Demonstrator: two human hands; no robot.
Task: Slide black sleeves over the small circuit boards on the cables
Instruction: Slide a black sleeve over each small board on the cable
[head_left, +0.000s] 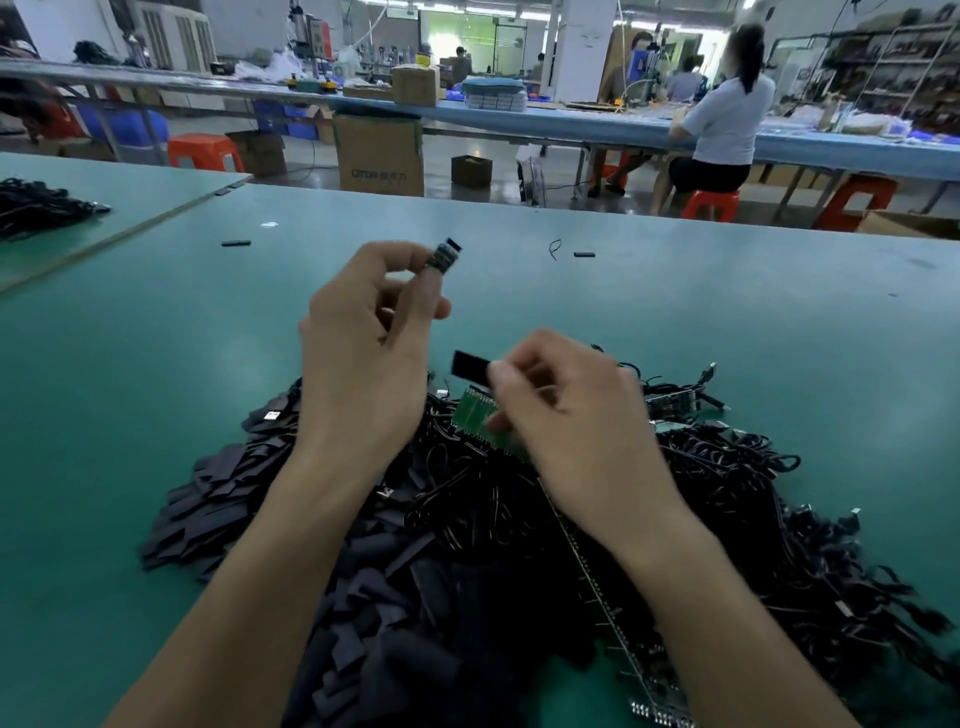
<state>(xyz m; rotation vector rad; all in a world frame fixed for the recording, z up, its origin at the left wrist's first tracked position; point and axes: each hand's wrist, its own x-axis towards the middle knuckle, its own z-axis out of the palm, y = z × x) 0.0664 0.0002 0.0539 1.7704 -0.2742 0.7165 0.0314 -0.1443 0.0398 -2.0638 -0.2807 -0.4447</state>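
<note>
Black sleeve (470, 368): one flat piece, held in the air just above the heap, pinched at its 3 o'clock end by the fingertips of the right hand (563, 415), whose other fingers are curled; its free end points to 9 o'clock. Small circuit board (445, 258): blurred, held up at 11 o'clock of the sleeve and well apart from it, pinched between thumb and forefinger of the left hand (363, 343), with the remaining fingers curled in; it cannot be made out whether a cable hangs from it. Green board panel (480, 421): lies tilted under the right hand, at 6 o'clock of the held sleeve, on top of the cables. Sleeve pile (234, 488): many loose flat black sleeves, at 7 o'clock of the hands, running toward the near edge. Cable heap (727, 467): tangled black cables with small connectors, at 4 o'clock of the hands, touching the sleeve pile. Bench (156, 338): green surface carrying both piles. Stray sleeves: one at 10 o'clock (236, 242), one at 1 o'clock (584, 254), the latter just beside a wire loop (555, 249). Background, 12 o'clock: cardboard box (379, 153) on the floor; at 2 o'clock a seated person (727, 130) on a red stool (710, 203).
</note>
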